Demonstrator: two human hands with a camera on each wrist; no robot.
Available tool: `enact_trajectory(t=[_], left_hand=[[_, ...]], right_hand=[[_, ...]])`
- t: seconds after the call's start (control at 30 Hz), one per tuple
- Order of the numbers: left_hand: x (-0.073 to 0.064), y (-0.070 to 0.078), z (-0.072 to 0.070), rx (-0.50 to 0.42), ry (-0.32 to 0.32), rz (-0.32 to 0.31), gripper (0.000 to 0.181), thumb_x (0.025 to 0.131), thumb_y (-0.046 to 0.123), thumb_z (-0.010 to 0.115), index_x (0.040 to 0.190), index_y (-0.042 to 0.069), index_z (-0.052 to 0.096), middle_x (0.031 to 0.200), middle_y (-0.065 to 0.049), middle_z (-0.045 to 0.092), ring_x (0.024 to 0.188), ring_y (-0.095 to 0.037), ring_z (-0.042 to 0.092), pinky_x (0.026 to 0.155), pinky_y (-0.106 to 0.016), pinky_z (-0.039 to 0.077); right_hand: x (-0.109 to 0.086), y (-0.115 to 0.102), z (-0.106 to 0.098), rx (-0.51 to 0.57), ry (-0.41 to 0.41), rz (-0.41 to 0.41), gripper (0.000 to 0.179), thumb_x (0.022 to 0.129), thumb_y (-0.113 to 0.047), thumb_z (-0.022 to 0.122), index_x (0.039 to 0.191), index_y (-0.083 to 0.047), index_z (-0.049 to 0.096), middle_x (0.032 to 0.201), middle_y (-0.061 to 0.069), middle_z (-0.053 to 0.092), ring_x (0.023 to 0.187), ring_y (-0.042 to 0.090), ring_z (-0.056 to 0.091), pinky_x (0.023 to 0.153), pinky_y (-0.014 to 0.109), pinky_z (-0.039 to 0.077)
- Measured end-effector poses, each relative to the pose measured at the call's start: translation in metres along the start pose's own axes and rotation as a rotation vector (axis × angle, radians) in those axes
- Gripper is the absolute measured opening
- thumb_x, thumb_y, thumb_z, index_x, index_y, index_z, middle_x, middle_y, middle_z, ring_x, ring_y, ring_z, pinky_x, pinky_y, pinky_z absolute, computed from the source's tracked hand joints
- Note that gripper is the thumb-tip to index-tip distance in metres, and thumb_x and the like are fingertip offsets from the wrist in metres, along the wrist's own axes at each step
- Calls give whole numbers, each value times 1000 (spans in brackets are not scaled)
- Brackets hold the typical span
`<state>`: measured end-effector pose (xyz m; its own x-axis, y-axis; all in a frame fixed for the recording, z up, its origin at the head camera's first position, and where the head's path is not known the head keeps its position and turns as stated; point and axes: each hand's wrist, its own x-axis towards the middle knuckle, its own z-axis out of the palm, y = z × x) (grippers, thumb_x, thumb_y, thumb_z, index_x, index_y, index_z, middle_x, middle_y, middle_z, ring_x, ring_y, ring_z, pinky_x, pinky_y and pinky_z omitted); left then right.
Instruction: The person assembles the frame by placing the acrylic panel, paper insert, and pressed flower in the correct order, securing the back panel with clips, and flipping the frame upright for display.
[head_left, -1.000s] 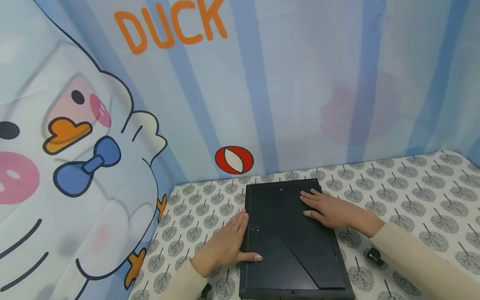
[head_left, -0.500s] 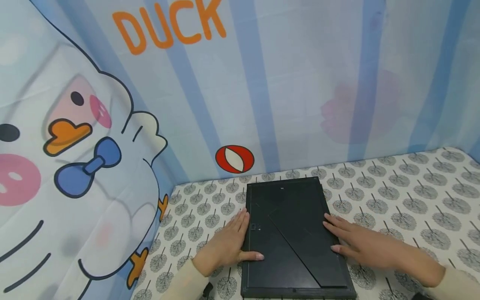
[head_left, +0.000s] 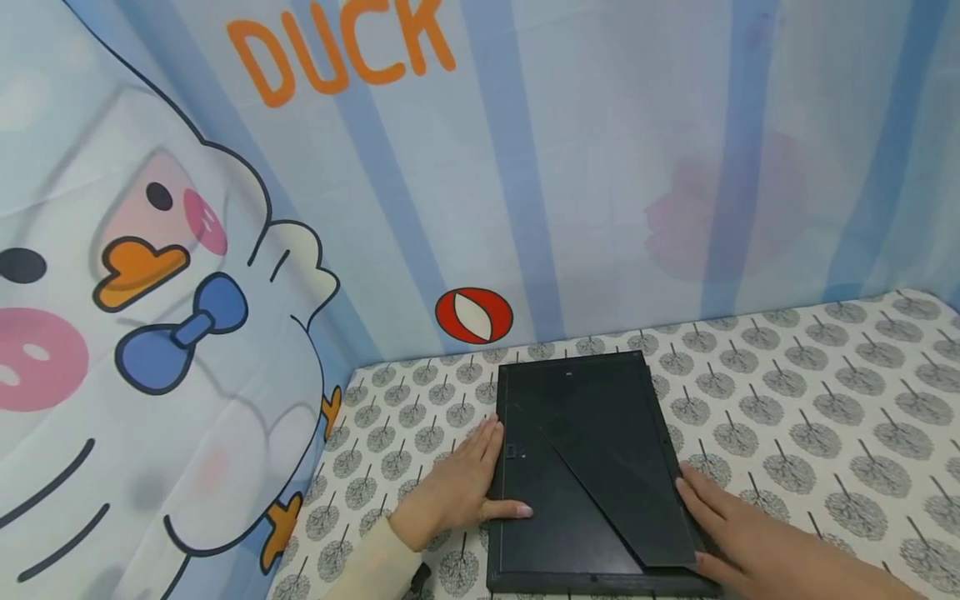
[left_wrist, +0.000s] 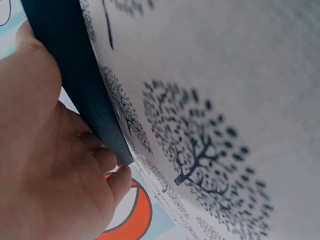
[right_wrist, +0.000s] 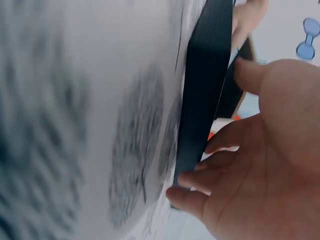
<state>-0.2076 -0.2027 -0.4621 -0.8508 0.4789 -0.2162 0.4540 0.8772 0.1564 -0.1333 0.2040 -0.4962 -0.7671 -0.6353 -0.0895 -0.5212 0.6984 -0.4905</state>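
A black picture frame [head_left: 566, 475] lies on its front, with its back and angled stand [head_left: 622, 492] facing up. The stand's lower end is tilted a little off the back. My left hand [head_left: 453, 492] rests along the left edge, its fingers at the side and its thumb on the back. At the lower right edge, my right hand [head_left: 757, 533] touches the side with its fingers, and its thumb is at the stand's lower corner. In the right wrist view, the fingers [right_wrist: 192, 200] are extended beside the frame's side wall [right_wrist: 200, 100].
A cloth printed with trees [head_left: 787, 425] covers the table under the frame. Behind it hangs a blue striped curtain [head_left: 600, 183] with a cartoon duck [head_left: 180, 467] at the left and a red ball print [head_left: 474, 316].
My right hand has moved from the frame's upper right down along its right edge to the lower corner. The stand's lower end has risen slightly. The left hand has stayed at the left edge.
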Motion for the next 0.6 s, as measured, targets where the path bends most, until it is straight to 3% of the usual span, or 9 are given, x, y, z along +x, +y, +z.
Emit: enact_trajectory(t=[0.07, 0.27, 0.33, 0.43, 0.47, 0.5, 0.53, 0.6], left_hand=[[0, 0, 0, 7, 4, 4, 125, 87, 87, 53, 170, 6, 6, 179, -14, 1, 167, -28, 7, 135, -47, 23], [-1, 0, -2, 1, 6, 9, 124, 88, 86, 53, 170, 6, 5, 179, -13, 1, 167, -28, 6, 135, -47, 22], [-1, 0, -3, -2, 6, 9, 124, 88, 86, 53, 170, 6, 5, 179, -13, 1, 167, -28, 6, 135, -47, 22], [-2, 0, -2, -3, 10, 5, 124, 87, 86, 53, 170, 7, 6, 179, -13, 1, 167, -28, 8, 134, -48, 24], [-2, 0, -2, -3, 11, 3, 124, 87, 87, 53, 170, 7, 7, 179, -12, 1, 167, -27, 8, 134, -48, 24], [-2, 0, -1, -2, 13, 1, 124, 87, 87, 53, 170, 7, 7, 179, -12, 1, 167, -27, 8, 134, -48, 25], [-2, 0, -1, -3, 15, -1, 124, 87, 87, 53, 170, 7, 7, 179, -11, 1, 167, -27, 8, 134, -47, 25], [-2, 0, -1, -2, 17, -4, 124, 87, 87, 53, 170, 7, 7, 179, -11, 1, 167, -26, 9, 134, -48, 26]], right_hand=[[-3, -3, 7, -18, 18, 4, 79, 107, -48, 57, 163, 3, 32, 170, 33, 23, 157, 43, 23, 107, 47, 56], [-8, -7, 17, 45, 31, 54, 69, 109, -43, 54, 162, -3, 37, 172, 22, 27, 156, 51, 17, 100, 75, 46], [-10, -3, 21, 16, 79, 30, 67, 108, -42, 57, 162, -6, 40, 176, 8, 20, 164, 26, -1, 96, 73, 49], [-11, 5, 30, -49, 173, -36, 71, 105, -40, 63, 165, -15, 35, 173, -19, -1, 149, -15, -26, 91, 65, 55], [-11, 7, 33, -77, 218, -76, 75, 103, -37, 67, 166, -16, 33, 171, -25, -6, 150, -15, -27, 88, 63, 56], [-11, 10, 37, -115, 266, -114, 79, 100, -36, 70, 167, -19, 31, 168, -31, -10, 143, -23, -29, 84, 60, 57], [-10, 12, 40, -156, 306, -139, 85, 98, -36, 74, 168, -23, 27, 167, -33, -13, 146, -21, -29, 82, 57, 58], [-9, 17, 45, -224, 383, -194, 96, 93, -38, 79, 169, -27, 22, 171, -29, -13, 152, -15, -27, 78, 54, 58]])
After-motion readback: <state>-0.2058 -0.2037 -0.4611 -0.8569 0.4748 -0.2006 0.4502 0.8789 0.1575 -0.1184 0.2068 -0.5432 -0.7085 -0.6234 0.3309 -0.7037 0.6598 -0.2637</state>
